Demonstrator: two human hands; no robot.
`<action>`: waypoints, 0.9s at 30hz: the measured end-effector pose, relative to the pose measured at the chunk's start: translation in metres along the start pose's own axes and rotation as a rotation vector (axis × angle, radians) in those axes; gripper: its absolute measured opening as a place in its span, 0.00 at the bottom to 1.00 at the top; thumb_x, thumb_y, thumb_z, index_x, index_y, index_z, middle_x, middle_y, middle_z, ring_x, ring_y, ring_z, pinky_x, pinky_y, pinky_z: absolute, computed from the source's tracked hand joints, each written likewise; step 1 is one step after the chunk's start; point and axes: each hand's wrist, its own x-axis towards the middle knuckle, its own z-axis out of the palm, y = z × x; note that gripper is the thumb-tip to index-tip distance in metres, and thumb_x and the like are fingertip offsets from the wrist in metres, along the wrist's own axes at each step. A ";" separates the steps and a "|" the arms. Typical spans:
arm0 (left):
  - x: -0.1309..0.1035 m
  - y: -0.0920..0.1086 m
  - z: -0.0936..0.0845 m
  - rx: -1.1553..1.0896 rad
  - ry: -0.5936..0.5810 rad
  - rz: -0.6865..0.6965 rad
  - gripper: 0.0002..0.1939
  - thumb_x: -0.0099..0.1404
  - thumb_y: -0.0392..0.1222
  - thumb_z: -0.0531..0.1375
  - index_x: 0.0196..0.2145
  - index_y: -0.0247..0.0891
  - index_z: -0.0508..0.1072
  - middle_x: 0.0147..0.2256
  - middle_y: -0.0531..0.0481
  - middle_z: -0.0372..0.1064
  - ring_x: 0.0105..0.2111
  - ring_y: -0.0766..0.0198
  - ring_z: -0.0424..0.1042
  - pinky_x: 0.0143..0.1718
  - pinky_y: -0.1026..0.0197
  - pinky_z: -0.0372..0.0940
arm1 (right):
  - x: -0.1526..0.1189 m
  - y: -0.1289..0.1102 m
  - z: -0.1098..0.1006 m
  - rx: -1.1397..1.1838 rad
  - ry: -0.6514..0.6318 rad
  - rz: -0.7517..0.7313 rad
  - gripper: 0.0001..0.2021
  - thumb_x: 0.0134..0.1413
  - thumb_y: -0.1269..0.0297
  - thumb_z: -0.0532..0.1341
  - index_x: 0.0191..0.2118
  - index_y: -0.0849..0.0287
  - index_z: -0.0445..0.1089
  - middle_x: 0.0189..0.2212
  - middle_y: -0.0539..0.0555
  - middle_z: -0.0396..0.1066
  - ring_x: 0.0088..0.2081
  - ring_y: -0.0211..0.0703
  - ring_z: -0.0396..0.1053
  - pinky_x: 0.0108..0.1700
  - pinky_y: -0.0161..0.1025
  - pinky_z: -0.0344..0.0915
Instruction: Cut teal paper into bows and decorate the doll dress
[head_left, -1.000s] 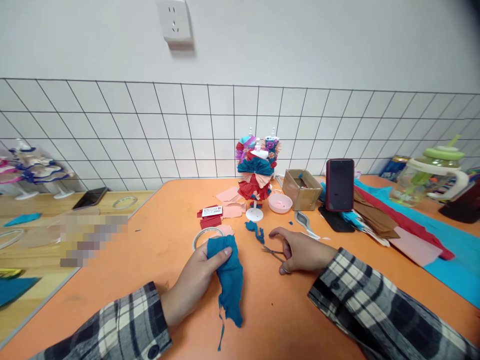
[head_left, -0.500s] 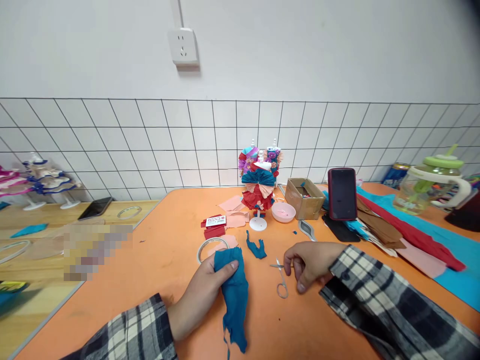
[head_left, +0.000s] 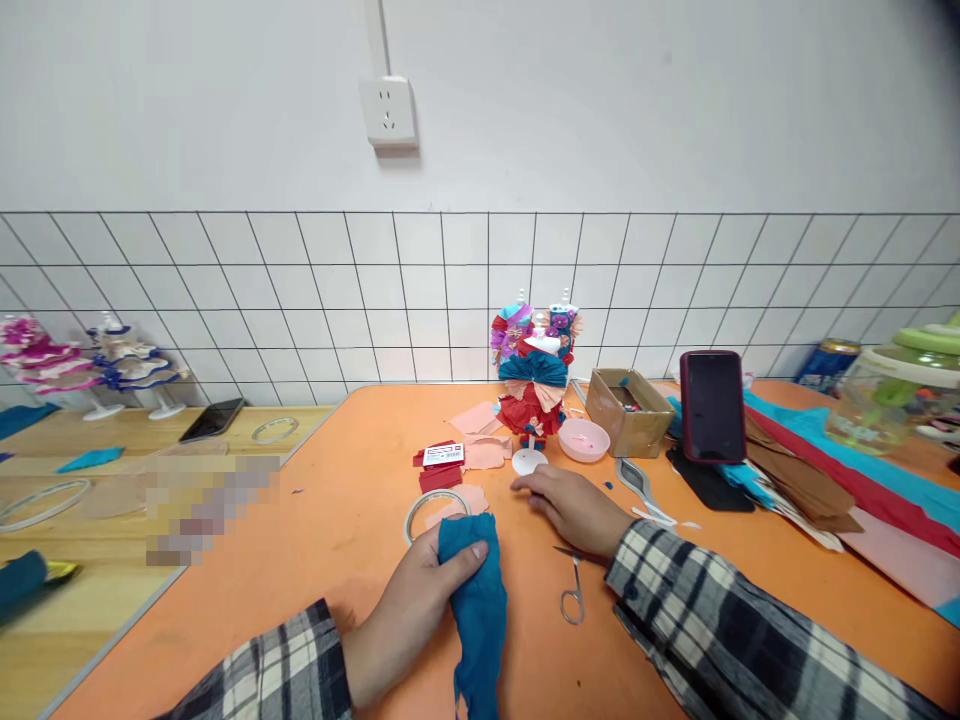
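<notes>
My left hand (head_left: pixel 409 600) is closed around a torn-edged strip of teal crepe paper (head_left: pixel 480 610), pinching its upper end under the thumb. My right hand (head_left: pixel 574 505) stretches across the table, fingers extended forward and apart, tips just short of the round white base (head_left: pixel 530 462) of a small dress stand. That stand carries a ruffled paper dress (head_left: pixel 532 385) in teal, pink and red. Small scissors (head_left: pixel 572 603) lie beneath my right wrist, blades partly covered. Beside my left hand rests a roll of tape (head_left: pixel 411 522). I cannot see a teal scrap; my right hand covers that area.
Red paper pieces with a label (head_left: pixel 442 457) lie near pink paper (head_left: pixel 487 453). Behind are a pink bowl (head_left: pixel 584 440), a cardboard box (head_left: pixel 630 415) and a propped phone (head_left: pixel 712 408). Coloured paper strips (head_left: pixel 806 475) and a drink jug (head_left: pixel 874 405) stand right.
My right hand has moved left and forward, from beside the scissors to over where the teal scrap lay. My left hand keeps the crepe paper. The camera view has shifted slightly.
</notes>
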 end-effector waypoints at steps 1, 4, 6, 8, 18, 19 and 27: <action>0.001 0.000 -0.001 -0.008 -0.001 -0.003 0.17 0.55 0.52 0.67 0.27 0.37 0.67 0.22 0.56 0.63 0.22 0.68 0.61 0.25 0.65 0.58 | -0.004 -0.001 -0.005 -0.018 0.113 0.007 0.14 0.62 0.70 0.50 0.46 0.58 0.71 0.42 0.59 0.71 0.43 0.46 0.68 0.44 0.40 0.62; 0.003 -0.001 -0.003 -0.057 0.014 -0.009 0.16 0.55 0.51 0.67 0.27 0.36 0.68 0.22 0.55 0.64 0.22 0.68 0.61 0.26 0.65 0.59 | -0.017 -0.002 -0.028 -0.060 0.509 0.106 0.12 0.63 0.58 0.53 0.37 0.57 0.71 0.32 0.55 0.72 0.34 0.44 0.69 0.37 0.38 0.62; 0.004 0.001 -0.003 -0.131 0.022 -0.012 0.14 0.56 0.49 0.67 0.28 0.36 0.70 0.23 0.55 0.65 0.23 0.68 0.62 0.27 0.65 0.60 | -0.022 0.004 -0.048 -0.077 0.741 0.178 0.15 0.64 0.55 0.49 0.40 0.56 0.71 0.29 0.54 0.72 0.28 0.43 0.68 0.32 0.37 0.61; 0.003 0.005 -0.002 -0.234 -0.006 -0.014 0.13 0.56 0.48 0.67 0.33 0.37 0.72 0.26 0.54 0.67 0.26 0.66 0.65 0.29 0.65 0.61 | -0.021 0.016 -0.067 -0.129 0.959 0.295 0.18 0.66 0.55 0.45 0.49 0.56 0.68 0.24 0.52 0.70 0.23 0.43 0.67 0.29 0.38 0.59; 0.008 0.002 0.005 -0.221 0.042 0.074 0.32 0.50 0.39 0.71 0.51 0.46 0.65 0.40 0.51 0.70 0.38 0.59 0.70 0.36 0.61 0.66 | 0.000 0.083 -0.110 -0.533 0.906 0.444 0.23 0.59 0.50 0.54 0.54 0.60 0.64 0.32 0.57 0.70 0.33 0.50 0.66 0.33 0.41 0.55; 0.009 0.002 0.006 -0.212 0.059 0.069 0.33 0.49 0.39 0.71 0.52 0.46 0.65 0.41 0.50 0.70 0.38 0.59 0.70 0.37 0.60 0.66 | 0.002 0.089 -0.109 -0.581 0.840 0.425 0.25 0.58 0.50 0.54 0.54 0.61 0.64 0.37 0.60 0.70 0.37 0.53 0.66 0.35 0.42 0.56; 0.010 0.000 0.003 -0.229 0.084 0.074 0.32 0.51 0.40 0.71 0.52 0.45 0.65 0.46 0.48 0.70 0.41 0.58 0.72 0.42 0.56 0.66 | 0.005 0.098 -0.101 -0.685 0.673 0.359 0.17 0.60 0.63 0.52 0.49 0.58 0.72 0.38 0.61 0.72 0.44 0.56 0.64 0.41 0.46 0.58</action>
